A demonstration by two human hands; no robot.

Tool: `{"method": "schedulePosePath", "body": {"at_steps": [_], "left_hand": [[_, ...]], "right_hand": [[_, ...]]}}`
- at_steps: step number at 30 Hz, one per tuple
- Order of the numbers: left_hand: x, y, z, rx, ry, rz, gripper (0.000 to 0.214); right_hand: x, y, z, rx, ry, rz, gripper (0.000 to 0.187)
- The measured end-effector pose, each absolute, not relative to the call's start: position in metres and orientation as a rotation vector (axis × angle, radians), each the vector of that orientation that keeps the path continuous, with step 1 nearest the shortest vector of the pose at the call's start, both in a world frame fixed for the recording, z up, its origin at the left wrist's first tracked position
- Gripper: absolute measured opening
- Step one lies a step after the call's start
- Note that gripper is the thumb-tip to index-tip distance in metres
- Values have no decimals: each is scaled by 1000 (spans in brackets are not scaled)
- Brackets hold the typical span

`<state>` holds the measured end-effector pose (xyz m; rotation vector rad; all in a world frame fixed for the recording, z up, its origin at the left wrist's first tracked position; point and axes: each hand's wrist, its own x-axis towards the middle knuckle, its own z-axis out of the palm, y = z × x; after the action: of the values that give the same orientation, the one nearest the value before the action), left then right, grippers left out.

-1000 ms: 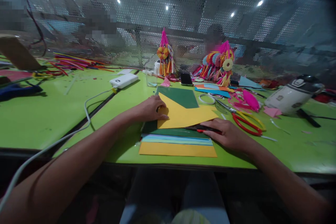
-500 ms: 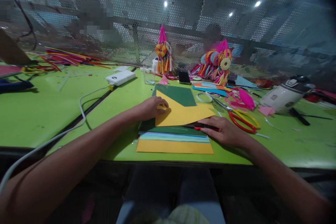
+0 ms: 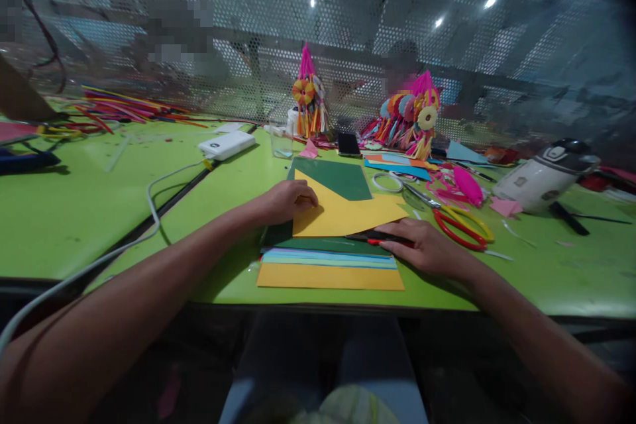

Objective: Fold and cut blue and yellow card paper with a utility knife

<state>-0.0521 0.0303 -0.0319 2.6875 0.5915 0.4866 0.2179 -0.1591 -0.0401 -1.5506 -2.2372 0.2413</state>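
Observation:
A yellow sheet of paper (image 3: 342, 215) lies over a green cutting mat (image 3: 342, 175), its upper edge sloping down into a notch. My left hand (image 3: 291, 203) rests at the paper's left edge, fingers curled and closed on it; the fingertips are partly hidden. My right hand (image 3: 415, 242) grips a black-and-red cutter (image 3: 385, 238), whose front end lies beside and partly under the paper's lower right edge. Below, nearest me, are stacked blue strips (image 3: 328, 258) and an orange-yellow sheet (image 3: 330, 276).
Scissors with red and yellow handles (image 3: 462, 228) and a white ring (image 3: 387, 183) lie right of the mat. Further off stand a clear cup (image 3: 281, 142), a phone (image 3: 348, 144), a white power bank (image 3: 227, 145), a white bottle (image 3: 539, 179) and tasselled paper decorations (image 3: 422, 112).
My left fingers have curled slightly, and the bit of yellow seen between them earlier no longer shows. The right hand and cutter stay nearly in place.

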Motion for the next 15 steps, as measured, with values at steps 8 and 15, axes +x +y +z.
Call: {"method": "schedulePosePath", "body": {"at_steps": [8,15], "left_hand": [[-55,23,-31,2837,523,605,20],[-48,17,-40,2829,213,579,31]], "right_hand": [[218,-159,-40,-1553,-2272,224,33],[218,-159,-40,-1542,-2264,209,33]]}}
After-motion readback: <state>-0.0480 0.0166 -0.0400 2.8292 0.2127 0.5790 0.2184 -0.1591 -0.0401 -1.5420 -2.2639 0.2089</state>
